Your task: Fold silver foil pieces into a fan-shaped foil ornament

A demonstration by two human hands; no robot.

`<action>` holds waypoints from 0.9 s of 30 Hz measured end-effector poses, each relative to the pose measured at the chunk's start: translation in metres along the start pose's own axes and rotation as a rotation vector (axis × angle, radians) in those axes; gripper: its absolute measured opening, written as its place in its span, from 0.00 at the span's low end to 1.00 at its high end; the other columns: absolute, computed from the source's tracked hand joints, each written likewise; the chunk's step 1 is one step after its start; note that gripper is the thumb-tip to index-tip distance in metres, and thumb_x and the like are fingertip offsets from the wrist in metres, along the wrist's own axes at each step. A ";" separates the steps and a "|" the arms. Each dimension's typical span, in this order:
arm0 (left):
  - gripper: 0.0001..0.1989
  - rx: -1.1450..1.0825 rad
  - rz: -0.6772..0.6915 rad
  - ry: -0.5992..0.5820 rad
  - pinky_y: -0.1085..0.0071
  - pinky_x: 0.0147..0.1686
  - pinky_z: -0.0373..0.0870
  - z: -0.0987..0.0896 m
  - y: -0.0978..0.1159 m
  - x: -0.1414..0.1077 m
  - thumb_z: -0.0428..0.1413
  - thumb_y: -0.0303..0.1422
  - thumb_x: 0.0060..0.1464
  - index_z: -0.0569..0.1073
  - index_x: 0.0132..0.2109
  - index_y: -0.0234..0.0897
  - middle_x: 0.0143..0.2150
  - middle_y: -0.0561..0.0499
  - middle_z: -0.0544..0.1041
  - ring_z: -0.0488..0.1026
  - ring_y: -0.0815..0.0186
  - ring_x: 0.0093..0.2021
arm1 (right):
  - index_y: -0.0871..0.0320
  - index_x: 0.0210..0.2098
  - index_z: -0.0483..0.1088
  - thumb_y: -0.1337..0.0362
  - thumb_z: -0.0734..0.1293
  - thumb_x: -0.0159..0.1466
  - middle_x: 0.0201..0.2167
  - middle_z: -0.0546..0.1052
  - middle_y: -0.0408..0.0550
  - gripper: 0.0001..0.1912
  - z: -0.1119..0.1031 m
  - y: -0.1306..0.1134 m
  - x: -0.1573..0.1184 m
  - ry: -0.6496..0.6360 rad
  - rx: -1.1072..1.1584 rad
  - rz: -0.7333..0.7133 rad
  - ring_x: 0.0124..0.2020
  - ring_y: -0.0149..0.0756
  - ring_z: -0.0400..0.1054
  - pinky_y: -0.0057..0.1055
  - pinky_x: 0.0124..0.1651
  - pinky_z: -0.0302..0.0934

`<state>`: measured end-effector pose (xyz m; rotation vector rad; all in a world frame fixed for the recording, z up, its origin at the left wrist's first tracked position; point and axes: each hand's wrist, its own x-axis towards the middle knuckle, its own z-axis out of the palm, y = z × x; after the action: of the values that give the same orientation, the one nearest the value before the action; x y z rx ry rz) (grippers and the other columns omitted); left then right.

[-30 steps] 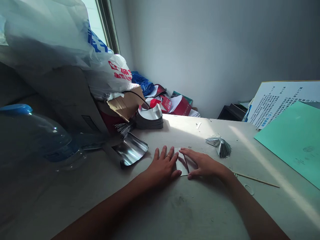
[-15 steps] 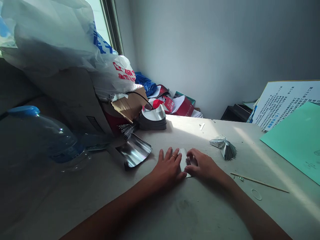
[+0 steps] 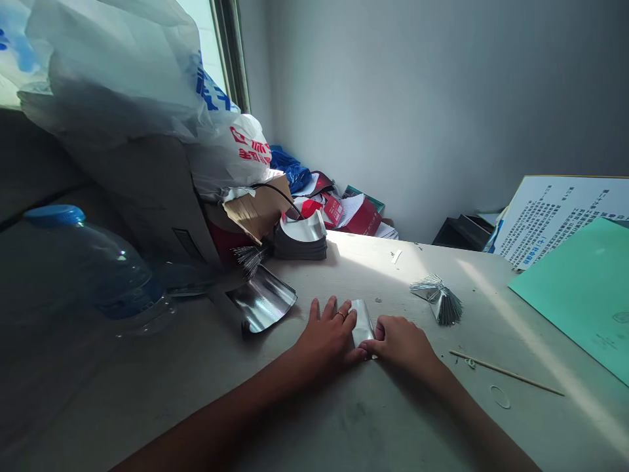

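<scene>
A small silvery sheet (image 3: 362, 319) lies on the table between my hands. My left hand (image 3: 330, 333) rests flat with its fingers spread, the fingertips over the sheet's left edge. My right hand (image 3: 400, 342) is curled at the right edge, thumb and forefinger pinching the near right corner. Part of that corner is hidden by the fingers. To the right stands a tied bundle of thin silvery strips (image 3: 439, 300), fanned out at both ends. Left of my hands lies a curved, shiny silver sheet (image 3: 265, 298).
A stack of curved silver sheets (image 3: 301, 237) and another fanned bundle (image 3: 249, 259) sit farther back. A clear bottle (image 3: 122, 275) stands left, near bulging plastic bags (image 3: 122, 78). At right are a thin stick (image 3: 506, 372), a rubber band (image 3: 500, 397) and a green sheet (image 3: 580, 295).
My right hand has closed from a loose curl into a pinch at the sheet's near right corner, baring more of the sheet. The left hand stays flat. The view has shifted slightly.
</scene>
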<state>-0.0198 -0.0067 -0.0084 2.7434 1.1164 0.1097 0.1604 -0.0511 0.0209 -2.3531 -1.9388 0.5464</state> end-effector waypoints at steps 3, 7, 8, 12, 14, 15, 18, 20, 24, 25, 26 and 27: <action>0.29 -0.011 -0.008 0.047 0.32 0.64 0.49 -0.003 0.000 0.002 0.52 0.52 0.62 0.68 0.62 0.39 0.69 0.40 0.63 0.53 0.39 0.70 | 0.56 0.28 0.69 0.49 0.73 0.53 0.33 0.78 0.45 0.18 -0.002 0.010 0.008 -0.049 0.056 0.013 0.36 0.41 0.69 0.33 0.30 0.48; 0.18 -0.032 -0.016 0.092 0.41 0.65 0.54 -0.005 0.000 0.003 0.53 0.40 0.64 0.72 0.56 0.38 0.64 0.42 0.69 0.60 0.47 0.67 | 0.57 0.26 0.68 0.54 0.76 0.47 0.30 0.77 0.45 0.18 -0.005 0.030 0.019 -0.090 0.173 -0.042 0.33 0.38 0.68 0.31 0.29 0.50; 0.16 -0.040 -0.008 0.112 0.43 0.65 0.55 -0.006 0.000 0.003 0.53 0.37 0.64 0.73 0.55 0.39 0.63 0.42 0.70 0.62 0.49 0.66 | 0.57 0.25 0.66 0.56 0.76 0.47 0.28 0.76 0.44 0.17 -0.005 0.034 0.021 -0.093 0.211 -0.069 0.32 0.37 0.68 0.30 0.29 0.50; 0.13 -0.057 0.032 0.162 0.48 0.62 0.60 -0.011 0.001 0.001 0.51 0.32 0.63 0.75 0.52 0.40 0.56 0.45 0.74 0.69 0.55 0.59 | 0.57 0.27 0.63 0.61 0.71 0.53 0.24 0.73 0.42 0.12 -0.004 0.046 0.027 -0.093 0.460 -0.143 0.28 0.34 0.67 0.28 0.27 0.52; 0.12 -0.016 0.027 0.145 0.51 0.56 0.65 -0.015 0.004 0.000 0.50 0.30 0.63 0.77 0.47 0.37 0.51 0.44 0.76 0.71 0.55 0.54 | 0.57 0.29 0.63 0.63 0.68 0.55 0.25 0.75 0.43 0.08 -0.003 0.048 0.028 -0.073 0.567 -0.144 0.27 0.35 0.69 0.29 0.28 0.56; 0.12 0.009 0.022 0.133 0.52 0.52 0.67 -0.017 0.005 0.000 0.49 0.30 0.63 0.77 0.43 0.36 0.48 0.43 0.77 0.72 0.55 0.51 | 0.57 0.30 0.64 0.63 0.67 0.55 0.26 0.76 0.44 0.07 -0.002 0.048 0.029 -0.057 0.593 -0.146 0.28 0.36 0.70 0.29 0.30 0.57; 0.14 0.032 0.045 0.124 0.58 0.45 0.69 -0.021 0.009 -0.001 0.46 0.30 0.64 0.75 0.34 0.35 0.42 0.44 0.78 0.72 0.57 0.45 | 0.59 0.33 0.70 0.64 0.67 0.55 0.31 0.78 0.47 0.07 0.000 0.046 0.031 -0.004 0.590 -0.204 0.33 0.39 0.72 0.31 0.36 0.61; 0.12 0.005 0.113 0.151 0.61 0.45 0.68 -0.020 0.010 -0.002 0.48 0.29 0.63 0.75 0.36 0.35 0.44 0.44 0.77 0.72 0.59 0.46 | 0.59 0.36 0.72 0.64 0.67 0.55 0.33 0.79 0.47 0.09 0.001 0.045 0.033 0.002 0.589 -0.261 0.36 0.40 0.72 0.31 0.39 0.62; 0.09 -0.069 0.264 0.169 0.68 0.44 0.67 -0.016 0.008 -0.003 0.49 0.27 0.61 0.75 0.41 0.35 0.47 0.46 0.77 0.71 0.63 0.46 | 0.59 0.37 0.73 0.63 0.67 0.55 0.34 0.78 0.46 0.10 0.001 0.045 0.033 0.012 0.553 -0.347 0.37 0.39 0.71 0.31 0.39 0.61; 0.09 -0.069 0.278 0.164 0.68 0.43 0.67 -0.016 0.008 -0.003 0.50 0.27 0.61 0.75 0.40 0.35 0.46 0.47 0.77 0.71 0.64 0.45 | 0.59 0.36 0.73 0.63 0.67 0.55 0.34 0.78 0.46 0.10 0.000 0.044 0.032 0.019 0.542 -0.358 0.36 0.39 0.71 0.31 0.39 0.61; 0.09 -0.060 0.281 0.160 0.68 0.41 0.67 -0.016 0.008 -0.002 0.50 0.27 0.60 0.75 0.39 0.35 0.44 0.48 0.77 0.71 0.64 0.43 | 0.59 0.36 0.73 0.63 0.67 0.56 0.33 0.78 0.45 0.10 0.000 0.044 0.032 0.019 0.542 -0.364 0.36 0.38 0.70 0.31 0.38 0.60; 0.09 -0.047 0.273 0.153 0.68 0.40 0.66 -0.016 0.008 -0.002 0.50 0.26 0.60 0.75 0.37 0.35 0.42 0.48 0.78 0.71 0.64 0.42 | 0.59 0.37 0.73 0.63 0.67 0.56 0.32 0.77 0.45 0.10 0.000 0.044 0.032 0.016 0.550 -0.361 0.35 0.38 0.70 0.31 0.38 0.60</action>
<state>-0.0184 -0.0114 0.0089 2.8684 0.7534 0.3830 0.2069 -0.0300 0.0021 -1.6321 -1.8370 0.8827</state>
